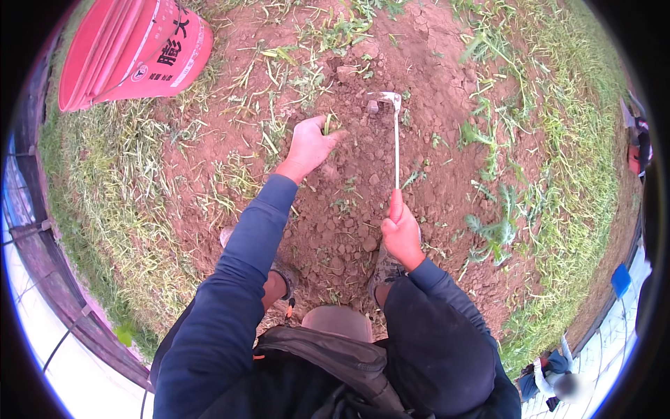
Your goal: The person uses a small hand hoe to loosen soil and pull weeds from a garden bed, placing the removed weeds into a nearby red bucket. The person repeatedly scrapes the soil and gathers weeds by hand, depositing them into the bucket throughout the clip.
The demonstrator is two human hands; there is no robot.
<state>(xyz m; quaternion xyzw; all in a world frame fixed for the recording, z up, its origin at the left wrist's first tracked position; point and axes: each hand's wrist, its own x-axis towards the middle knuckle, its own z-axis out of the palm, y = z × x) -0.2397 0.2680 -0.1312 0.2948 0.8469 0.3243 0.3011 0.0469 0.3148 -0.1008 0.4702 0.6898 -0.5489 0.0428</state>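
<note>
My right hand (402, 235) grips the red handle (396, 201) of a small hand hoe. Its thin pale shaft (397, 146) points away from me, and the soil-stained metal head (386, 97) rests at the loosened reddish soil (356, 162). Beside the blade sits a rounded lump (372, 107); whether it is a clod or a root, I cannot tell. Ahead and to the left, my left hand (311, 144) pinches a short green stem (328, 124) between thumb and fingers, low over the dug ground. The fingertips are partly hidden.
A pink-red plastic bucket (141, 52) bearing writing lies at upper left. Cut stalks (136, 173) and leafy weeds (497, 225) flank the soil strip. My shoes (387, 267) stand close before me. Another person (549, 377) is at lower right. Plastic sheeting (57, 324) borders the left.
</note>
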